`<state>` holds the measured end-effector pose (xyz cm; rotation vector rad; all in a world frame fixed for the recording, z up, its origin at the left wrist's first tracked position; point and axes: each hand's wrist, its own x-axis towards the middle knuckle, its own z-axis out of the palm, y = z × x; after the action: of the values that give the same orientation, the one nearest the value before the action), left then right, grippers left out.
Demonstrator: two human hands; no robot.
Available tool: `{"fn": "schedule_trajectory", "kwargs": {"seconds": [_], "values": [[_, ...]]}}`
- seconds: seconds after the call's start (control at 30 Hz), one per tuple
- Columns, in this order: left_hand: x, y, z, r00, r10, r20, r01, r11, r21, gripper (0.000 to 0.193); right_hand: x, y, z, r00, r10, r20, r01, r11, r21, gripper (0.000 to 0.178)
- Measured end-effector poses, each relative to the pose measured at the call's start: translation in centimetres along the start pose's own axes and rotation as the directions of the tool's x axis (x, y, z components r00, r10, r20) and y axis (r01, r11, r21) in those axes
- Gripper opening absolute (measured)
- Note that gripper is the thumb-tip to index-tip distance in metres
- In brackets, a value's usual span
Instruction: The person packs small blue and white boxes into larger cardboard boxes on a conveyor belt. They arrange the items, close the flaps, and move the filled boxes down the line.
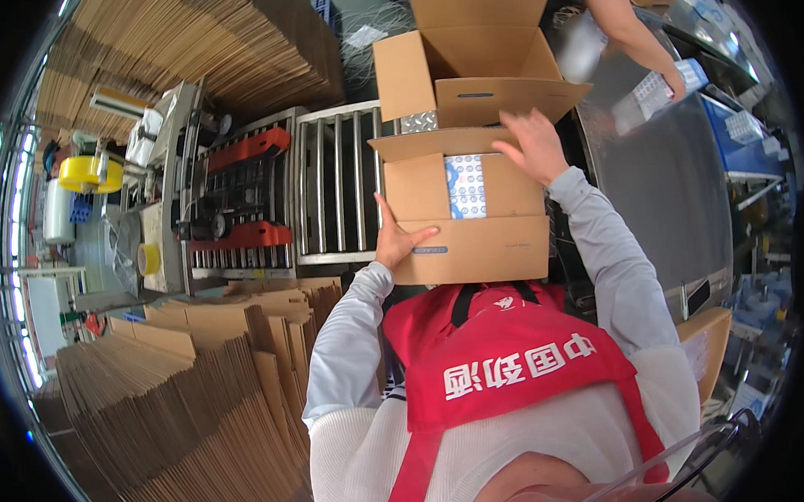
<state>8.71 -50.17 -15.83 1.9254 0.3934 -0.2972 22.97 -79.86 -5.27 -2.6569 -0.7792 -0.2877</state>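
A brown cardboard carton [413, 191] stands in front of me, its two short flaps folded inward. In the gap between them shows a white package with a blue pattern [467, 187]. The near long flap [486, 254] leans toward me, and the far one is raised. My left hand [401, 240] grips the carton's near left corner, thumb across the near flap and fingers along the left side. Above the far right corner, my right hand [537, 148] is open with fingers apart, slightly blurred, close to the far flap; whether it touches is unclear.
Beyond stands another open carton [493, 52]. A roller conveyor [338, 182] runs left to a machine with red guides [248, 234]. Flattened cardboard stacks [175, 402] lie at left. At right, another person's hand [673, 83] holds a blue-white box above a metal table [661, 189].
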Motion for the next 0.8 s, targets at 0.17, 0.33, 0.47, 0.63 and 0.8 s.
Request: {"fn": "schedule_trajectory", "kwargs": {"seconds": [0.17, 0.33, 0.47, 0.63, 0.8], "values": [[-0.1, -4.1, 2.1, 0.943, 0.052, -0.330, -0.177, 0.914, -0.365, 0.115, -14.5, 0.3, 6.3, 0.949, -0.228, 0.217, 0.212, 0.973, 0.094, 0.058], [1.5, -1.3, 1.1, 0.938, -0.203, -0.280, 0.196, 0.979, -0.051, 0.108, -14.7, 2.1, 10.3, 0.886, 0.450, -0.116, -0.388, 0.854, 0.348, 0.046], [7.0, -5.5, -4.7, 0.957, -0.056, -0.286, 0.079, 0.994, 0.071, 0.113, -13.7, -1.9, 16.5, 0.630, 0.713, 0.308, -0.627, 0.232, 0.744, 0.055], [13.4, -4.7, -20.5, 0.582, 0.576, -0.575, -0.114, 0.757, 0.643, 0.090, -5.2, -14.8, 28.0, 0.561, 0.792, 0.241, -0.597, 0.186, 0.780, 0.058], [12.3, -6.6, -26.2, 0.757, 0.614, -0.226, -0.229, 0.573, 0.787, 0.082, 12.1, -25.2, 34.3, 0.705, 0.699, 0.120, -0.499, 0.369, 0.784, 0.059]]}}
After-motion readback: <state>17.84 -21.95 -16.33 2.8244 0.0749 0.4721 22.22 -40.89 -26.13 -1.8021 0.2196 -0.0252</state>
